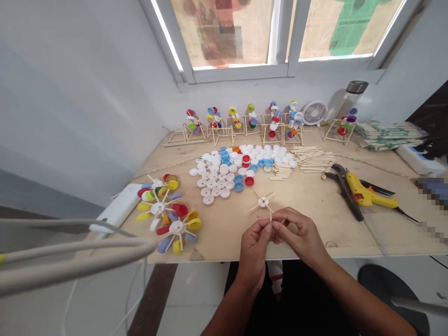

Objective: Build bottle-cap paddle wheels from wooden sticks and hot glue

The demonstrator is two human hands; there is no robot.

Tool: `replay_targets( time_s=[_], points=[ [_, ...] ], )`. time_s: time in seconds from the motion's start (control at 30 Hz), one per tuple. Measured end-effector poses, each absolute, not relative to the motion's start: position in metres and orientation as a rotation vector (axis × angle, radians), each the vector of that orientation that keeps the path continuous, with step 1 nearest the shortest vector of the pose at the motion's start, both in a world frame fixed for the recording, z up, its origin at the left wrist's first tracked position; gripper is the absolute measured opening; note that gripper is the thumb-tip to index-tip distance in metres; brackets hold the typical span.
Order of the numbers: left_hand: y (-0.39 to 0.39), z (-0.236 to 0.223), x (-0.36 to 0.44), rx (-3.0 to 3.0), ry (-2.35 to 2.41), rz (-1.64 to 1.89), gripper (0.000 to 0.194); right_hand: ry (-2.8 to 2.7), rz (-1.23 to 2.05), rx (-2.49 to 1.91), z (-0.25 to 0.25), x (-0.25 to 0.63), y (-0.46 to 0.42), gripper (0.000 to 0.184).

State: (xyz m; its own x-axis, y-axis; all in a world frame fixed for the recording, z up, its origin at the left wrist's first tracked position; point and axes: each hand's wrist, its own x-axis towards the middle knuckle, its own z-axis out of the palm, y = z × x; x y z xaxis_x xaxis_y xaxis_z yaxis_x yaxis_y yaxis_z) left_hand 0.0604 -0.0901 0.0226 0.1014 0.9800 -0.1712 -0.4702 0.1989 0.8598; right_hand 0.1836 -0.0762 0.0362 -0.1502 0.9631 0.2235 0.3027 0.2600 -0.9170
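The left hand (252, 252) and right hand (297, 232) are closed, pinching a thin wooden stick (270, 215) — its long axis points away from the person, into a white bottle cap (262, 202) ringed with more sticks, over the table (315, 233). Loose caps (224, 172) lie heaped beyond.

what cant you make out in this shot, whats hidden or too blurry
Head view:
The end of the wooden stick is hidden by the fingers of the left hand and right hand.
The item at the right edge is pixelated beyond recognition.
Print on the bundled packs is too small to read.
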Motion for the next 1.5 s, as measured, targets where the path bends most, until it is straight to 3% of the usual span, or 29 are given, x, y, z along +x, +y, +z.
replay_targets(
  time_s=[0.3,0.53,0.73,0.97,1.17,1.5],
  points=[
    [-0.091,0.022,0.058,0.915,0.990,1.178,0.027,-1.387,1.054,-1.251,0.035,0.180,-0.074,0.020],
    [-0.063,0.020,0.026,1.686,1.544,1.359,0.015,-1.548,0.994,-1.340,0.053,0.208,-0.034,0.017],
    [-0.039,0.007,0.019,2.134,1.588,1.107,0.016,-1.668,1.053,-1.392,0.021,0.211,-0.009,0.016],
    [-0.037,-0.001,0.023,2.260,1.621,0.943,0.019,-1.765,1.028,-1.423,0.011,0.211,-0.010,0.013],
    [-0.036,-0.001,0.022,2.267,1.615,0.930,0.022,-1.914,0.844,-1.497,0.016,0.211,-0.009,0.010],
    [-0.037,-0.001,0.022,2.264,1.607,0.935,0.022,-1.966,0.802,-1.535,0.018,0.208,-0.009,0.009]
  ],
)
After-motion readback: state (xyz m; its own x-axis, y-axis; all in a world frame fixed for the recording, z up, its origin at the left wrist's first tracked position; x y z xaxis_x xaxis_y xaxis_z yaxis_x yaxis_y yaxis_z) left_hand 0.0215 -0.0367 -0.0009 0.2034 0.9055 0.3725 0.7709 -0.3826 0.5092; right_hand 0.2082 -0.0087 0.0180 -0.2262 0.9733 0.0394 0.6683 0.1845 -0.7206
